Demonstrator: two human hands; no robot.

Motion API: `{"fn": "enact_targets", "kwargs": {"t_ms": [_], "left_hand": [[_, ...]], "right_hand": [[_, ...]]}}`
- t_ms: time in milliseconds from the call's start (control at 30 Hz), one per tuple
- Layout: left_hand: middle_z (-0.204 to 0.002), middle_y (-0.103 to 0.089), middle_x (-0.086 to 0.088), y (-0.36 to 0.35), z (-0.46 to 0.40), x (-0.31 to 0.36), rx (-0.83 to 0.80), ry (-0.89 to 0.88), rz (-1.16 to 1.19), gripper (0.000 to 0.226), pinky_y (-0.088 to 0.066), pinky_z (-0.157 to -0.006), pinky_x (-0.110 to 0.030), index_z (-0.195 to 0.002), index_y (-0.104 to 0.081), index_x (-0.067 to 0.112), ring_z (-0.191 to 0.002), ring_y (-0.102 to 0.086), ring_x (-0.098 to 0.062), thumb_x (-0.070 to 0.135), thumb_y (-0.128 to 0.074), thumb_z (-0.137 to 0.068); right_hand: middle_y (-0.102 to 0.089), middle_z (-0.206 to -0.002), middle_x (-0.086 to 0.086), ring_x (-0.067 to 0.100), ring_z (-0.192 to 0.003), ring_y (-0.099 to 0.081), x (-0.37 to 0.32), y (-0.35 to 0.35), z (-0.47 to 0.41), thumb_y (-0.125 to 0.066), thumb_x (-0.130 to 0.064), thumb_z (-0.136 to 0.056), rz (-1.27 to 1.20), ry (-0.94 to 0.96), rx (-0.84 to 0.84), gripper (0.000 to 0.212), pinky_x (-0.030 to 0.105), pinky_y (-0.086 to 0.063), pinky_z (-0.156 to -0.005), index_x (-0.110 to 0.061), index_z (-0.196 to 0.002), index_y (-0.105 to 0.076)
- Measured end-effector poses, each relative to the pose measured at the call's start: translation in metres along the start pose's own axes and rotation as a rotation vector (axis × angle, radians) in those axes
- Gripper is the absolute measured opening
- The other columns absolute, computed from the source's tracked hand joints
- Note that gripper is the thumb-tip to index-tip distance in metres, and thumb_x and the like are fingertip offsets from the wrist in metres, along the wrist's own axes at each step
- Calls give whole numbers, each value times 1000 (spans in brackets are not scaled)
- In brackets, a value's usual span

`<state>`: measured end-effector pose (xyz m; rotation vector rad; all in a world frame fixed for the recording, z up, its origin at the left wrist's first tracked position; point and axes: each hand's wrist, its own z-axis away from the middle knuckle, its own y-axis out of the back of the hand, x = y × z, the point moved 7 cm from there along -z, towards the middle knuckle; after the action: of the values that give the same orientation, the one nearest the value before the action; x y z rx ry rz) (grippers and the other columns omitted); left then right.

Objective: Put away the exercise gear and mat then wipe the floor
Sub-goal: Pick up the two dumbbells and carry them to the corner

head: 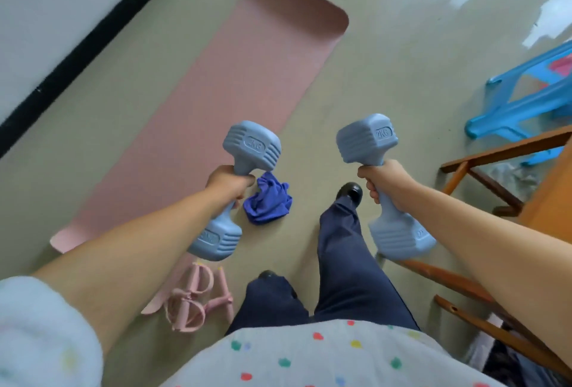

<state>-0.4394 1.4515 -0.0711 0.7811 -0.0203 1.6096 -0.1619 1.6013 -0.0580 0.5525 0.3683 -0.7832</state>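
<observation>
blue ribbed dumbbells, "2kg" embossed

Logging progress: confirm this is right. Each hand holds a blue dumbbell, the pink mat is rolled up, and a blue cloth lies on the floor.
One error: the head view shows the pink mat lying unrolled, flat on the floor. The rest stands.

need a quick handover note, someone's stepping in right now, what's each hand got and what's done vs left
Left hand: grip closed round the handle of the left dumbbell, held off the floor.
Right hand: same on the right dumbbell.
Pink mat lies unrolled on the floor. The pink pull-rope exerciser is by its near end; the blue cloth lies crumpled beside the mat.
Done: both dumbbells picked up.
Left: stow dumbbells and exerciser, roll and store mat, wipe floor with the cloth.
</observation>
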Motion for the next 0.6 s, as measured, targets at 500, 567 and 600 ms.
{"fn": "enact_targets", "kwargs": {"t_ms": [500,567,600], "left_hand": [[-55,-44,-9,-97,-133,360,-56,-101,-65,7,-32,-47,-24,-72,-51,9,-47,-34,-20,6,-54,-79],[-54,-44,-9,-103,-161,410,-60,-121,-76,7,-32,-47,-24,-73,-52,8,-47,-35,-20,6,-54,-79],[-54,-44,-9,-107,-176,437,-65,-136,-77,6,-32,-47,-24,-73,-52,8,-47,-35,-20,6,-53,-79]], "right_hand": [[-41,-55,6,18,-42,-36,-167,262,-174,-53,-7,-81,-204,-27,92,16,24,-31,-45,-11,-68,-43],[-41,-54,6,18,-42,-36,-200,287,-205,-53,-7,-81,-215,-21,99,16,24,-32,-45,-11,-69,-43],[-41,-54,6,18,-42,-36,-219,299,-223,-53,-7,-80,-226,-11,101,16,24,-32,-45,-11,-69,-43]]}}
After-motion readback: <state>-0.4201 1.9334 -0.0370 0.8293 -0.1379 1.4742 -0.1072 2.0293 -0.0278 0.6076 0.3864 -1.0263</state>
